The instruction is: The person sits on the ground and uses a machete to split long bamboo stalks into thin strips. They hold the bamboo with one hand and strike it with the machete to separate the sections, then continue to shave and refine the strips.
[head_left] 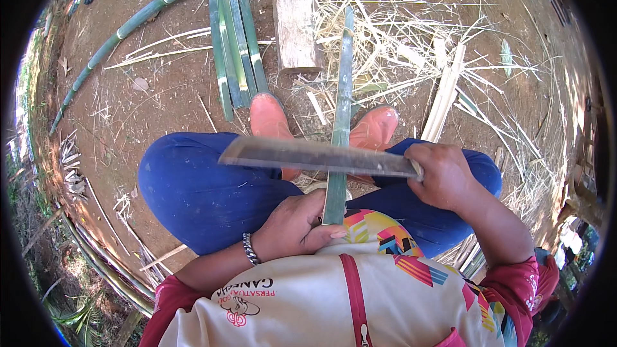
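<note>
A long green bamboo strip (342, 96) runs away from my lap, between my boots, toward the pile of shavings. My left hand (299, 223) is closed around its near end, thumb at the tip. In my right hand (442, 173) is the handle of a machete (315, 157), mostly hidden by my fingers. Its wide blade points left and lies across the view above the bamboo strip; the blade is slightly blurred. Whether the edge touches the bamboo I cannot tell.
Beyond my orange boots (268, 115) stands a wooden block (297, 29). Several split green bamboo lengths (232, 38) lie left of it, with a whole bamboo pole (135, 20) farther left. Pale shavings (379, 38) and a bundle of pale strips (445, 93) lie on the right.
</note>
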The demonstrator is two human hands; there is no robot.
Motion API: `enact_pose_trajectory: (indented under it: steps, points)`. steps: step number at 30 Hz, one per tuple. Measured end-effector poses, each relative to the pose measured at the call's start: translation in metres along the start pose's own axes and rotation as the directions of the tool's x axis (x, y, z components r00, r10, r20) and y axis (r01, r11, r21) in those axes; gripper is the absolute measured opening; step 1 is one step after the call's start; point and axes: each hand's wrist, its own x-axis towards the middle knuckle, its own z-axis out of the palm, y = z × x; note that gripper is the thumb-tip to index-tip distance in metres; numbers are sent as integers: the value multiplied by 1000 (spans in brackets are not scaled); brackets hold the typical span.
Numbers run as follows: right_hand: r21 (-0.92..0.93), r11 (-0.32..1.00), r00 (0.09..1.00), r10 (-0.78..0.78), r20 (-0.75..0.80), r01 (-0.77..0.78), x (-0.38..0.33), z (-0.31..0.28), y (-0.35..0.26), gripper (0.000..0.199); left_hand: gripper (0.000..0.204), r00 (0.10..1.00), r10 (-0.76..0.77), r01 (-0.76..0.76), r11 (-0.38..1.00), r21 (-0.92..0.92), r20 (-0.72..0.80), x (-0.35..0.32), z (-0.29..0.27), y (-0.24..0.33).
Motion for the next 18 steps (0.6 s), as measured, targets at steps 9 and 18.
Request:
enact_pose_trajectory:
  steps: [9, 18]
  points:
    - [76, 993, 987, -79, -143, 90, 5, 24, -3, 26, 50, 970, 194, -187, 981, 61, -145, 4, 7, -9]
    - [63, 972, 957, 234, -169, -227, 29, 28, 8, 26, 48, 973, 189, -199, 977, -71, -130, 2, 4, -1]
